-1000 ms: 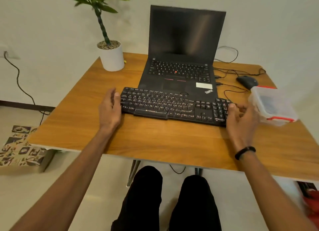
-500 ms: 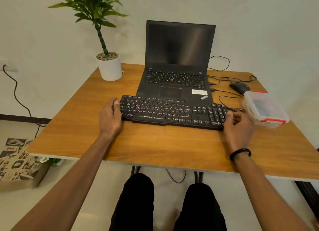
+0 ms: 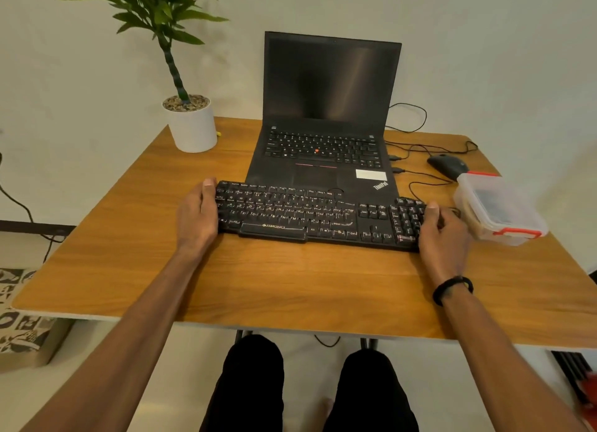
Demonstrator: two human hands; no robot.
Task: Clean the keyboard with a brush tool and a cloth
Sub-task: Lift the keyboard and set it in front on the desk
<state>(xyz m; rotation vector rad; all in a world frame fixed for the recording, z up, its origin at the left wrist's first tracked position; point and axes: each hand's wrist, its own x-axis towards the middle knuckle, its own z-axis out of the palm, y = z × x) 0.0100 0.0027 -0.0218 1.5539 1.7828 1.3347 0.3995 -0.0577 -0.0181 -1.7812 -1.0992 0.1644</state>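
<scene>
Plain off-white wall (image 3: 484, 43) behind, evenly lit. Wooden counter (image 3: 290, 286) with rounded corners and pale edge, set against that wall, over a light floor (image 3: 97, 383). Dark skirting strip (image 3: 32, 228) low at left with a black cable (image 3: 19, 202) trailing down, and a patterned cardboard box (image 3: 22, 321) on the floor below.

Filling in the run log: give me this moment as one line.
stage: keyboard positioning | left hand: grips keyboard left end | right hand: grips right end | brush, cloth: not visible | plastic container: closed, right of keyboard
</scene>
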